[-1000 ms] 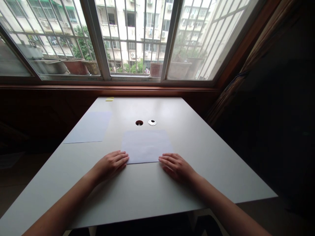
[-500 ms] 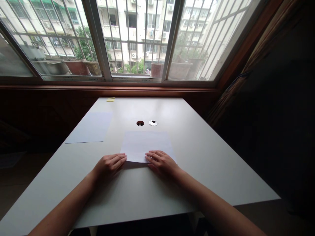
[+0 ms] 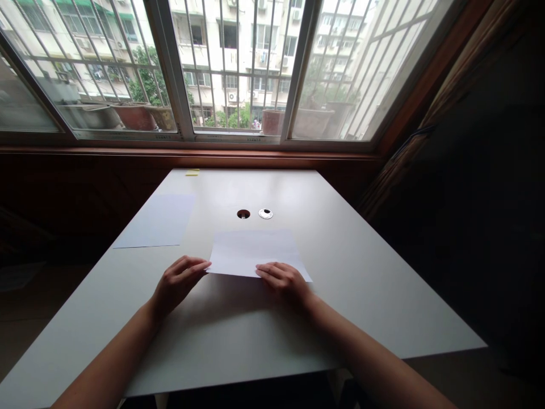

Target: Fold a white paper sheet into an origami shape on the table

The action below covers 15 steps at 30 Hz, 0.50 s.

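A white sheet of paper [image 3: 255, 250] lies in the middle of the white table [image 3: 264, 335]. My left hand [image 3: 176, 282] is turned on its side at the sheet's near left corner, its fingertips pinched on that corner. The corner is raised a little and throws a shadow on the table. My right hand [image 3: 283, 280] lies flat with stretched fingers on the sheet's near edge, towards the right, pressing it down.
A second white sheet [image 3: 157, 220] lies at the left edge of the table. Beyond the middle sheet are a round cable hole [image 3: 243, 214] and a silver cap [image 3: 265, 213]. A yellow note [image 3: 192, 172] sits at the far edge, below a barred window. A dark curtain hangs at the right.
My right hand slid left from the sheet's near right corner onto its near edge. My left hand turned on its side and pinched the near left corner, which has lifted slightly.
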Tool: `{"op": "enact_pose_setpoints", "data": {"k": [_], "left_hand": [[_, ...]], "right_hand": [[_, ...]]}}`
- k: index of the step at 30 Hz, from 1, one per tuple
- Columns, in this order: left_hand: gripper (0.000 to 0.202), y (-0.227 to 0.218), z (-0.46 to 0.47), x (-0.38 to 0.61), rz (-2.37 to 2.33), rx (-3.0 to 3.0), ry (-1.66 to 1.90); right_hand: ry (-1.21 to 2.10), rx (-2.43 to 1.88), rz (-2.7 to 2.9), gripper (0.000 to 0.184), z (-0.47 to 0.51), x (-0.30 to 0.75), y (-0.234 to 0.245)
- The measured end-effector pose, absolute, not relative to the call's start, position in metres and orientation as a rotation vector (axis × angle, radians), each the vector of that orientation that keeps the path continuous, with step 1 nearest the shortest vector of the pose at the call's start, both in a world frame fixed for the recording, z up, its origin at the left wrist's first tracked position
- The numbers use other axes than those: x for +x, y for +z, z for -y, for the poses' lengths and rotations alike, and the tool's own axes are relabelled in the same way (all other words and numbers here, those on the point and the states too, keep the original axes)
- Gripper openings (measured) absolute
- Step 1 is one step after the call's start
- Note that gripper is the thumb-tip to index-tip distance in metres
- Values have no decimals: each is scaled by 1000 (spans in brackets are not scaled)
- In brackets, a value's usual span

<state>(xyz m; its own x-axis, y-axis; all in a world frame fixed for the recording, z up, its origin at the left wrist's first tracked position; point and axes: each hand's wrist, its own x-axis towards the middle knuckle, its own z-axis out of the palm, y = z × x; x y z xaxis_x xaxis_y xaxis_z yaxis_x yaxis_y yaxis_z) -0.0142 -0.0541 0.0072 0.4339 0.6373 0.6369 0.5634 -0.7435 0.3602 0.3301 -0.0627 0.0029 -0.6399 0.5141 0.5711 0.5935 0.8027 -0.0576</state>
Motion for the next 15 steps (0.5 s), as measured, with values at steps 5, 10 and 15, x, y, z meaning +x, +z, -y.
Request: {"op": "enact_pose_setpoints", "data": {"k": [5, 10, 15], "left_hand": [[27, -1, 52, -15, -1088, 1896, 1131], [42, -1, 46, -11, -1027, 1222, 822], [46, 4, 49, -8, -1005, 1042, 669]], "right_hand": [[-177, -819, 2402, 32, 63, 331, 1], [-173, -808, 2414, 32, 62, 331, 0], [-161, -796, 2401, 32, 62, 332, -2]]}}
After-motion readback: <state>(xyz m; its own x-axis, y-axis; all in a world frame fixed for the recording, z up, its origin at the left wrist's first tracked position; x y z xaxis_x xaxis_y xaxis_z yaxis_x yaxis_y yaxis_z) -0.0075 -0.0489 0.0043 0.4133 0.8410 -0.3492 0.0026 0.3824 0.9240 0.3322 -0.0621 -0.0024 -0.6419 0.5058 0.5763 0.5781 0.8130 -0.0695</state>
